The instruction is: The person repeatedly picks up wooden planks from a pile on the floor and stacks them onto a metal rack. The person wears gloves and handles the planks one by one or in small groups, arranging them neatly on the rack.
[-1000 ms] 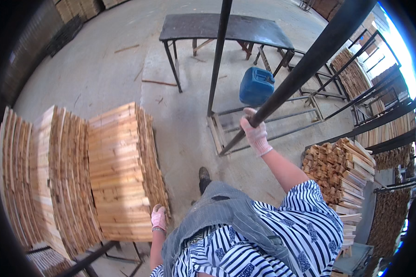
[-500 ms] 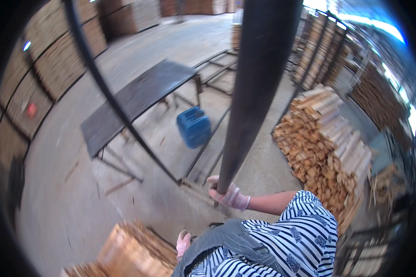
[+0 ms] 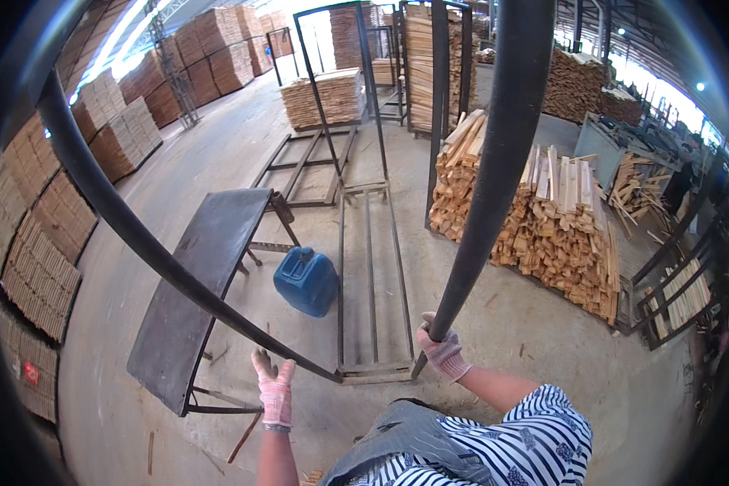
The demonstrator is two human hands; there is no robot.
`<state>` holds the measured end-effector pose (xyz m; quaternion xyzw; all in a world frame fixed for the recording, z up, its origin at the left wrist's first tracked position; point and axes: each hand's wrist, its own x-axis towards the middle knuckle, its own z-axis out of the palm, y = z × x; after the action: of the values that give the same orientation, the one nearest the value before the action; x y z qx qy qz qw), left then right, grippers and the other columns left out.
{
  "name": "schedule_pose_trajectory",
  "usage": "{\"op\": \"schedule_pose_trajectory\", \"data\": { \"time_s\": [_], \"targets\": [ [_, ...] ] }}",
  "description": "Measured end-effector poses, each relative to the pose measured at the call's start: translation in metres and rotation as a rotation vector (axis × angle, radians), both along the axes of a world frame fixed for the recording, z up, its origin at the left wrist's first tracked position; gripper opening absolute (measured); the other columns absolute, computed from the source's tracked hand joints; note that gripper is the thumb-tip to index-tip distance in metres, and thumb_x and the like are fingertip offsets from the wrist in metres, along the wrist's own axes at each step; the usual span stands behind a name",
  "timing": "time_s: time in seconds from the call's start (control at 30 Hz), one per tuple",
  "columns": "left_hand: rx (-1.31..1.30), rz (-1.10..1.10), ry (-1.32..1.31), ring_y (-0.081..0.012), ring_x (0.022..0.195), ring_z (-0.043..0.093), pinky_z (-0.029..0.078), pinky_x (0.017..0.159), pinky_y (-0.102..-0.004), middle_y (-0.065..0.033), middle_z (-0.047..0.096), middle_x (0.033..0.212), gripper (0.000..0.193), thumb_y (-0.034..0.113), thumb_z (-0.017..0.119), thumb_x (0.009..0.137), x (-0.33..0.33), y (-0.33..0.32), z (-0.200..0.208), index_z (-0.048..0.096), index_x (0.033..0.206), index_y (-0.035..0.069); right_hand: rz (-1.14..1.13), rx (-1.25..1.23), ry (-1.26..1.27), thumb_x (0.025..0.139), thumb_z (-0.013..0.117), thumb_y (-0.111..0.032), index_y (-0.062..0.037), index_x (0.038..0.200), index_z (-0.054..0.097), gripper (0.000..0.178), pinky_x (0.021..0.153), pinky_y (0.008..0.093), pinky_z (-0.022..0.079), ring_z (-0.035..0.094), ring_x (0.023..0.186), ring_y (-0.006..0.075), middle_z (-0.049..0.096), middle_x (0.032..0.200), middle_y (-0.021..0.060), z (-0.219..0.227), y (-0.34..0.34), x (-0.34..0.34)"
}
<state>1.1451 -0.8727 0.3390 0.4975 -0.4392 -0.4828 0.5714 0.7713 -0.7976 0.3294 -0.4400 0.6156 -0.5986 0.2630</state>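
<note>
A dark metal frame cart with a long low base (image 3: 377,373) stands before me, its two near posts rising on either side. My right hand (image 3: 443,350), in a pinkish knit glove, is wrapped around the lower part of the right post (image 3: 500,162). Beside the left post (image 3: 140,231), close to its lower end, my left hand (image 3: 274,393) is raised in a similar glove. Its fingers are spread and hold nothing; whether a fingertip touches the post I cannot tell.
Left of the cart are a dark metal table (image 3: 198,267) and a blue plastic jerrycan (image 3: 306,281). A pile of cut wood strips (image 3: 543,231) lies to the right. Tall stacks of boards (image 3: 44,259) line the left side. Another low metal frame (image 3: 300,168) sits farther ahead.
My view has swung up and right. My left hand has come up from beside my body toward the left post. My right hand still grips the right post. The nearby wood stack has left the view.
</note>
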Motion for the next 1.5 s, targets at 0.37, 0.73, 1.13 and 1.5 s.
{"op": "schedule_pose_trajectory", "data": {
  "time_s": [0.37,0.73,1.13,1.5],
  "targets": [
    [0.043,-0.192,0.035,-0.0142,0.091,0.06,0.051,0.084,-0.0313,-0.0018,0.064,0.097,0.024,0.004,0.075,0.082,0.005,-0.073,0.041,0.068,0.105,0.005,-0.125,0.076,-0.065,0.086,0.067,-0.005,-0.0043,0.121,0.059,0.036,0.066,0.0268,0.048,0.056,0.073,0.0081,0.058,0.082,-0.0021,-0.008,-0.003,0.003],
    [0.131,-0.742,-0.255,-0.0142,0.092,0.063,0.052,0.085,-0.0298,-0.0047,0.067,0.098,0.028,0.011,0.077,0.085,0.034,-0.103,0.047,0.065,0.108,0.002,-0.614,0.081,0.028,0.083,0.072,-0.021,-0.0052,0.108,0.064,0.03,0.062,0.0338,0.05,0.059,0.064,0.0146,0.06,0.07,0.0028,-0.019,-0.007,0.032],
    [-0.02,-0.779,0.004,-0.0144,0.081,0.06,0.048,0.079,-0.0287,-0.0036,0.064,0.086,0.014,-0.001,0.067,0.083,0.024,-0.108,0.017,0.064,0.095,0.005,-0.655,0.168,0.064,0.083,0.067,-0.037,-0.0062,0.097,0.065,0.034,0.068,0.0438,0.051,0.068,0.078,0.0369,0.068,0.079,0.0186,-0.009,-0.002,0.024],
    [0.155,-0.761,0.045,-0.0161,0.086,0.061,0.051,0.085,-0.03,-0.0059,0.063,0.094,0.02,-0.002,0.068,0.084,0.01,-0.032,0.045,0.061,0.102,0.004,-0.714,0.119,-0.088,0.083,0.073,-0.016,-0.0018,0.116,0.067,0.036,0.072,0.0272,0.051,0.062,0.078,0.0096,0.066,0.087,-0.0002,-0.007,0.057,0.014]
  ]
}}
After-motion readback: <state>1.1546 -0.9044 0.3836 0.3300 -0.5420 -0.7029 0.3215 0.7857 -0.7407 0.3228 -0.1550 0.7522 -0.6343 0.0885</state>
